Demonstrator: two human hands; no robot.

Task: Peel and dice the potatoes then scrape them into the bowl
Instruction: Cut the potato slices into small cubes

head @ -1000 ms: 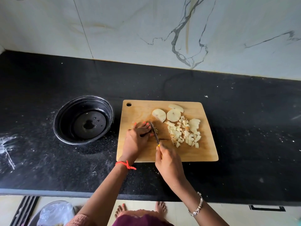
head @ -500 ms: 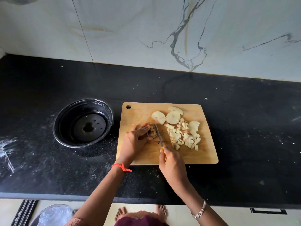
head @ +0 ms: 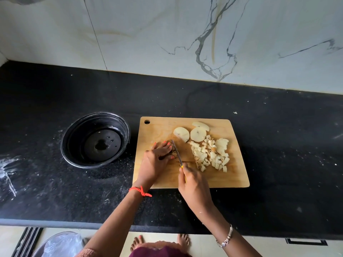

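The black bowl (head: pixel 71 145) sits just left of the cutting board (head: pixel 236 176). The left hand (head: pixel 156 161) curls over a small potato piece (head: pixel 173 154). The right hand (head: pixel 194 184) grips the knife (head: pixel 176 152), blade against that piece. Diced potato (head: pixel 209 155) lies to the right, with bare board beyond it.

Nothing to read here: no words, labels, brand marks or numbers could be made out anywhere in view. The wooden cutting board (head: pixel 159 130) showed plain, the black bowl (head: pixel 74 138) carried no marking, and the knife (head: pixel 176 151) blade was too small to show any stamp.
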